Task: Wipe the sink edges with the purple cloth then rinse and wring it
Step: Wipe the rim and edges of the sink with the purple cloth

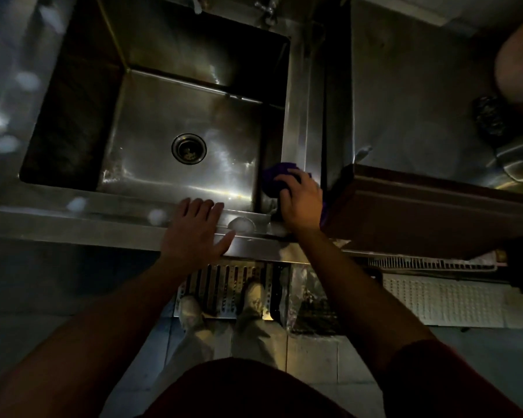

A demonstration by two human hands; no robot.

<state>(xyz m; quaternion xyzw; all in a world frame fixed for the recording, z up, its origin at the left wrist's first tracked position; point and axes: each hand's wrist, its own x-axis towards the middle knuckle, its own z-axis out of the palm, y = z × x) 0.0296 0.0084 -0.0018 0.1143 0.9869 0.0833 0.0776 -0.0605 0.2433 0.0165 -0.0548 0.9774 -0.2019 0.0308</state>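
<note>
- Here, right hand (pixel 301 203) grips the cloth (pixel 274 179): fingers curled over the bunched purple fabric, knuckles up, wrist toward the viewer.
- Cloth sits at the near right corner of the sink (pixel 296 116), pressed on the rim where the right edge meets the front edge; part of it hangs over the inner wall of the basin. A bit of purple also shows just right of the wrist.
- Left hand (pixel 198 227) lies flat on the front ledge, fingers straight and spread, fingertips at the inner lip of the basin, thumb pointing right. It grasps nothing.
- The two hands are near each other, not touching; a small pale wet patch (pixel 240 224) on the ledge lies between them.
- Basin is steel, deep, with a round drain (pixel 189 148) near the middle of its floor; drain is well apart from the cloth.
- Taps (pixel 267 9) stand at the far rim, only partly in view at the top.
- Right of the sink: a second steel surface (pixel 411 101); a brown board (pixel 420 212) lies along its near edge, its left end just beside the right hand.
- A dark scrubber (pixel 489 116) sits at the far right of that surface.
- Below: grating (pixel 224 285) under the ledge, two pale shoes (pixel 191 309) on it, tiled floor. Light is dim; fine detail of the cloth cannot be told.
</note>
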